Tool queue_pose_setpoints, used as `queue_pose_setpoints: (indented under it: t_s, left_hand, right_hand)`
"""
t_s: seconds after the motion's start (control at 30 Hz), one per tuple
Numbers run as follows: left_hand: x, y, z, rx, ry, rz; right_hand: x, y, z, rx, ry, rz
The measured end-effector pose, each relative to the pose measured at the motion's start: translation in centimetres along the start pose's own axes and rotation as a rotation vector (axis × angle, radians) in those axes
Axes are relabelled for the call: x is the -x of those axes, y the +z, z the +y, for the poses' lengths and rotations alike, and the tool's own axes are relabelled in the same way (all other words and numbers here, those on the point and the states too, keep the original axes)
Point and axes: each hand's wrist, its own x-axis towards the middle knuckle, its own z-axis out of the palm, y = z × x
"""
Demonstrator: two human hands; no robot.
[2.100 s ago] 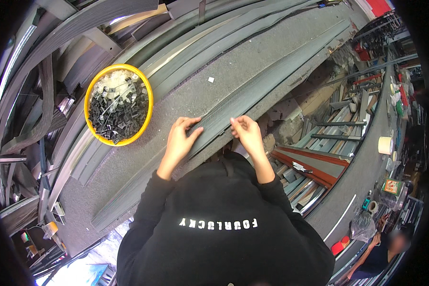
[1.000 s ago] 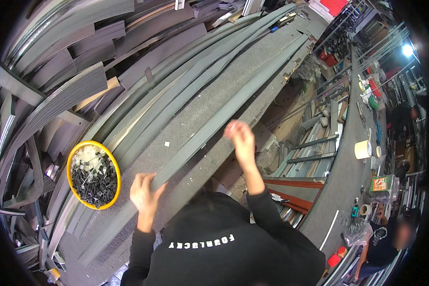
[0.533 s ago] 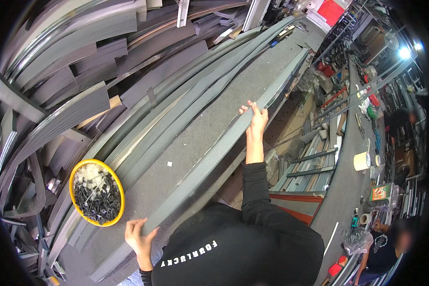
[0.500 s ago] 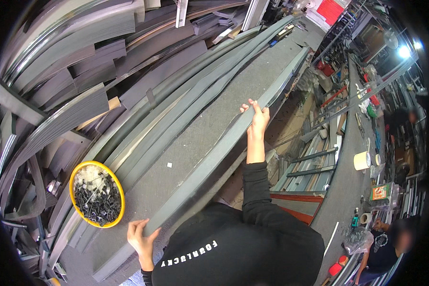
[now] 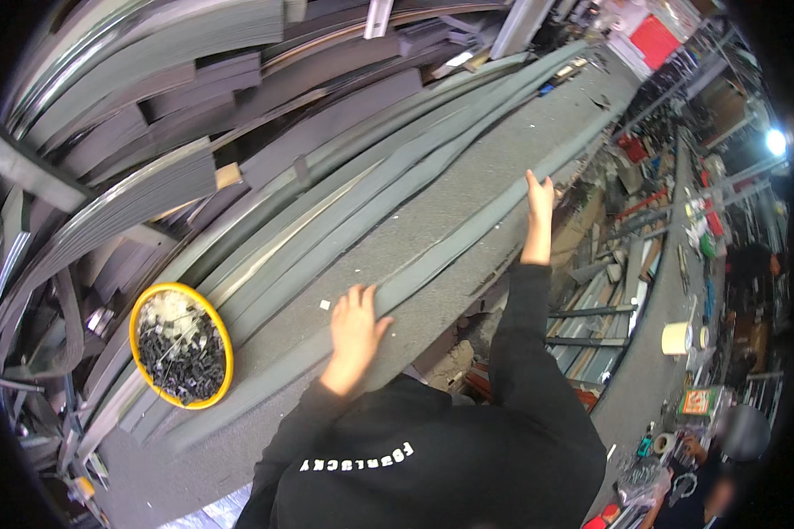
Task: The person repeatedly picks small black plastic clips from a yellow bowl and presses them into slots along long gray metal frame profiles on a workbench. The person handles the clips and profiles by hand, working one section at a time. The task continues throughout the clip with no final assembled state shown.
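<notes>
A long grey strip lies slantwise along the carpet-covered bench, bowing slightly in the middle. My left hand rests over the strip's nearer part, fingers stretched and thumb apart. Farther along, my right hand is at the strip's right edge, thumb and a finger on it; the other fingers are hidden. Several more long grey strips lie side by side along the bench's left. To the left of my left hand stands a round yellow-rimmed basket filled with small black and whitish pieces.
Stacks of long dark profiles fill racks on the left. Beyond the bench's right edge, more lengths lie on a lower rack. A second bench at right carries a cream tape roll; another person is at lower right.
The strip has come down from my raised hands onto the bench. My left hand has moved up and right along it and spread its fingers. My right hand has moved right.
</notes>
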Motion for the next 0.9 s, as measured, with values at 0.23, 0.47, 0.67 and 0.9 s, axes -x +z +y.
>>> queue_pose_setpoints:
  t_s: [0.23,0.47,0.67,0.9]
  left_hand:
    - [8.6,-3.0,-9.3,-0.010,-0.116,0.059]
    - [21.4,-7.7,-15.6,-0.284,-0.369,0.275]
    - [25.7,-6.6,-11.5,-0.170,-0.397,0.234]
    - [29.0,-7.9,-13.7,-0.080,-0.472,0.245]
  right_hand:
    - [21.7,0.9,0.2,-0.400,-0.260,-0.524]
    - [26.9,3.0,1.7,-0.104,-0.371,-0.204]
    - [24.4,2.8,-1.1,-0.147,-0.455,-0.347]
    - [42.8,8.6,-11.5,-0.345,-0.794,-1.192]
